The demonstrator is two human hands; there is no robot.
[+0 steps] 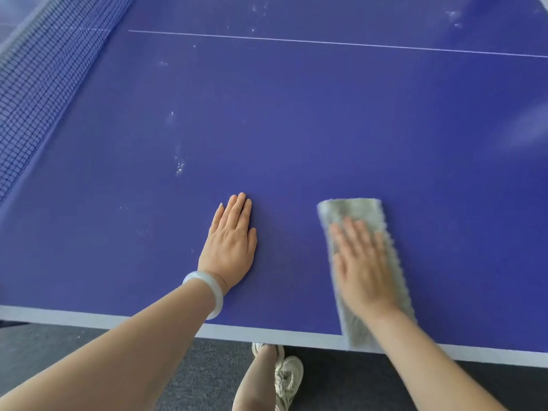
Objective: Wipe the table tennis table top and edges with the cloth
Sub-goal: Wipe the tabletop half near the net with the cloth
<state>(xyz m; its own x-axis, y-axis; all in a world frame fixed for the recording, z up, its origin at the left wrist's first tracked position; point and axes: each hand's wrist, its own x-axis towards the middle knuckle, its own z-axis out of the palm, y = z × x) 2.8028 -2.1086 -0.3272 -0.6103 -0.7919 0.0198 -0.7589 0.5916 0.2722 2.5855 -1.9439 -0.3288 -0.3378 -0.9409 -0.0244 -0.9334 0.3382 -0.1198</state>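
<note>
Step in hand: wiping the top of the desk [296, 129], on the near strip to the person's right.
Cloth: the grey cloth [355, 209] lies flat as a long folded strip, its near end over the white edge band [267, 333] and its far end reaching inward over the blue.
Right grip: the right grip [363, 268] lies palm down on the cloth, fingers straight and slightly spread, pressing it and not curled round it. Hand and cloth are blurred, which suggests a sliding stroke.
Left grip: the left grip [231, 241] rests flat on the bare blue surface well left of the cloth, fingers straight and together, holding nothing. It looks like a brace. A pale bangle [207, 289] sits on that wrist.
Progress: probably early. White specks [179, 167] show left of the hands, with more smudges beyond the thin centre line [326, 43].
Next move: likely carrying the cloth left towards the specks under steady flat pressure, with the left grip lifted out of the way.
Edges: the near band and the strip along the net [38, 84] appear to need their own passes.
Risk: the flat palm may slip off the cloth, since nothing pinches it.
</note>
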